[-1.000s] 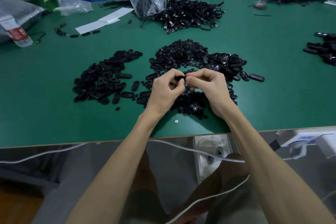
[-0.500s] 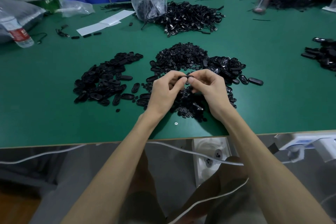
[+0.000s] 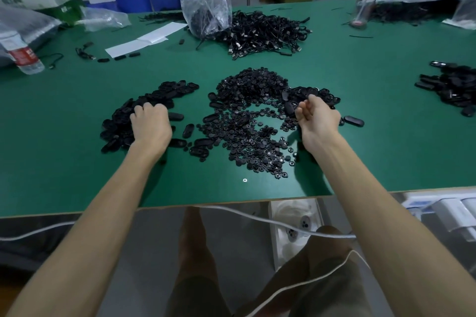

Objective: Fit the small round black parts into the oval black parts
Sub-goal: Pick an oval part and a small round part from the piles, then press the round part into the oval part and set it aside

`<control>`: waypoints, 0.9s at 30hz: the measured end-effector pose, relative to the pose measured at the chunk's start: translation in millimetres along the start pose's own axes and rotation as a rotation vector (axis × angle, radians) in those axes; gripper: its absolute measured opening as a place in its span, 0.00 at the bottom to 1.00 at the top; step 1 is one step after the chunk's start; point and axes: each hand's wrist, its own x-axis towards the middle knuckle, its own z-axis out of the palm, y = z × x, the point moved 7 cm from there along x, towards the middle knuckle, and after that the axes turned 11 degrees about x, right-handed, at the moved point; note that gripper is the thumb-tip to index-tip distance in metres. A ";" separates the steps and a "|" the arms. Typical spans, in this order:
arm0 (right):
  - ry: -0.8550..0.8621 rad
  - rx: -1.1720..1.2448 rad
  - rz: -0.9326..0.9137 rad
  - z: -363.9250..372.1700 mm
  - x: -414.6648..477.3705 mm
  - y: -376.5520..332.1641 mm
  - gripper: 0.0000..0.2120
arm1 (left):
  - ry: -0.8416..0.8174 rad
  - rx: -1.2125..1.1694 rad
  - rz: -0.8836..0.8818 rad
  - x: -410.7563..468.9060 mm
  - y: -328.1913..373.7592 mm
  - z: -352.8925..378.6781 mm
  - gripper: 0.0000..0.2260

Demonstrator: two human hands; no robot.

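Hundreds of small round parts [image 3: 255,141], glossy oval parts [image 3: 154,99] at nine o'clock; left hand [image 3: 150,123], right hand [image 3: 318,117] fingers curled, grasp unclear.

Assembly workshop, green worktable [image 3: 77,175], heaps of black parts [image 3: 252,100], parts bags [image 3: 203,8]

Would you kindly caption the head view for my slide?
Left hand on left oval pile, right hand at right oval pile, round parts between.
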 end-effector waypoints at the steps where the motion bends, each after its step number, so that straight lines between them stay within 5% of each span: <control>1: 0.025 0.023 -0.002 -2.2 1.1 -0.3 0.07 | 0.004 -0.016 0.005 1.1 -1.2 1.2 0.05; 6: 0.016 0.083 -0.026 -8.4 5.0 0.8 0.06 | 0.002 -0.152 -0.004 4.3 -5.8 6.4 0.10; 8: -0.041 0.014 -0.038 -6.5 3.1 1.0 0.25 | 0.011 -0.208 -0.013 5.5 -7.6 7.9 0.11; 10: -0.119 -0.087 -0.059 -2.7 -2.4 0.2 0.34 | 0.025 -0.305 -0.020 4.4 -8.0 8.3 0.12; 12: -0.183 -0.237 -0.103 0.3 -8.4 -0.6 0.31 | 0.042 -0.428 -0.021 1.0 -6.9 8.3 0.12; 16: -0.469 -0.974 -0.399 20.3 -27.6 2.4 0.18 | 0.141 -0.551 -0.022 -10.4 -2.1 1.2 0.12; 20: -0.690 -1.508 -0.563 28.5 -34.9 26.7 0.20 | 0.198 -0.614 -0.003 -19.4 4.3 -6.8 0.11; 27: -0.631 -1.507 -0.582 25.3 -27.3 38.2 0.07 | 0.024 -1.131 -0.045 -43.2 42.1 -13.6 0.13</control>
